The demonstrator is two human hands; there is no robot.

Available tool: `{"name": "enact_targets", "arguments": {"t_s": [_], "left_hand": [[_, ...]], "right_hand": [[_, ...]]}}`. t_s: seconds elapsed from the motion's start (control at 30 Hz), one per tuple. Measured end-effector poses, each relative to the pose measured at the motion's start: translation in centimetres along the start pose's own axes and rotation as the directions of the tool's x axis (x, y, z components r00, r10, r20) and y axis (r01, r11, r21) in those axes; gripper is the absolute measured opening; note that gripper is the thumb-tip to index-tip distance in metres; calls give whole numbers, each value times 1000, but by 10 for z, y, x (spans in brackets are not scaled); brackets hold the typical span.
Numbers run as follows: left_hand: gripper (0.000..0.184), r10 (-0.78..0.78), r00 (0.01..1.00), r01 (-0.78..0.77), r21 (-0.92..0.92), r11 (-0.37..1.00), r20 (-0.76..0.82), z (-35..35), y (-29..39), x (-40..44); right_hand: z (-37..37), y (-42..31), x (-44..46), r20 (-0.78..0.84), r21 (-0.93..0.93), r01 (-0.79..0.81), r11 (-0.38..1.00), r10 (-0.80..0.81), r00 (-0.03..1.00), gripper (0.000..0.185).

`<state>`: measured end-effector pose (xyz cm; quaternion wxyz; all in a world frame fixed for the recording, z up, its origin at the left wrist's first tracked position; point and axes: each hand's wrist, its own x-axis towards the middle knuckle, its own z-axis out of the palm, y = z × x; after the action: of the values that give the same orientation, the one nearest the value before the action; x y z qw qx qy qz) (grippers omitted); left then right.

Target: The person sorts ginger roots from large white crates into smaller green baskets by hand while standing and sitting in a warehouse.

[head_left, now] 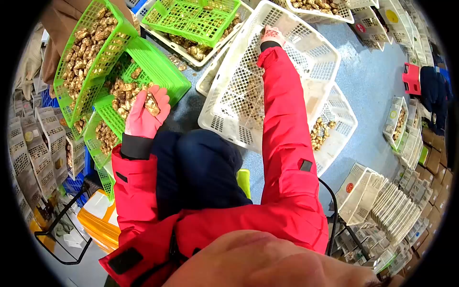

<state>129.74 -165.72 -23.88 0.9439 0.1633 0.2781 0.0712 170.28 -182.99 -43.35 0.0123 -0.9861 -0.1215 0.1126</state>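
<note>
My left hand (147,114), in a pink glove, is palm up beside a green basket (160,71). A knobbly golden-brown tuber (152,104) rests against its fingers and is held there. More such tubers (125,95) lie in the green basket just behind the hand. My right arm stretches forward, and my right hand (273,36), gloved in pink with a red pattern, is at the far end of a large white perforated crate (229,112). Its fingers are curled down by the crate's wall and mostly hidden. Loose bits lie on the crate's floor.
A tilted green basket (83,103) full of tubers stands at left. Another green basket (191,21) sits over a white crate (196,60). Under the large crate's right side is a white crate (342,129) with a few tubers. Stacked crates (399,210) and an orange box (98,220) stand nearby.
</note>
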Motion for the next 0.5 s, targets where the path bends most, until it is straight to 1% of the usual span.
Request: {"name": "enact_targets", "arguments": {"t_s": [0.07,0.17,0.23,0.3,0.37,0.4,0.43,0.47,0.5], "left_hand": [[37,4,1000,-4,17,1000,-16,1,0,1],[35,13,1000,-13,13,1000,-16,4,-1,3],[35,12,1000,-12,2,1000,-18,4,-1,3],[35,24,999,-23,12,1000,-30,5,-2,2],[35,20,1000,-20,4,1000,-4,7,-3,2],[35,20,1000,-19,7,1000,-22,8,-3,1],[35,19,999,-19,9,1000,-39,8,-2,1],[35,23,1000,-23,16,1000,-22,7,-2,0],[35,23,1000,-23,23,999,-2,4,-1,1]], "right_hand": [[8,7,10,-53,-38,42,998,-44,998,23],[6,8,6,-64,-46,72,996,-75,995,24],[8,7,0,-87,-17,71,997,-72,994,20],[14,6,2,-32,62,63,996,-62,998,22],[7,14,-12,-99,171,143,975,-128,987,22],[12,20,-10,-140,382,132,915,-84,987,29],[18,25,-6,-154,524,135,841,-63,986,39],[24,28,-9,-109,749,97,655,-23,994,40],[30,32,-11,-53,909,46,414,7,999,41]]}}
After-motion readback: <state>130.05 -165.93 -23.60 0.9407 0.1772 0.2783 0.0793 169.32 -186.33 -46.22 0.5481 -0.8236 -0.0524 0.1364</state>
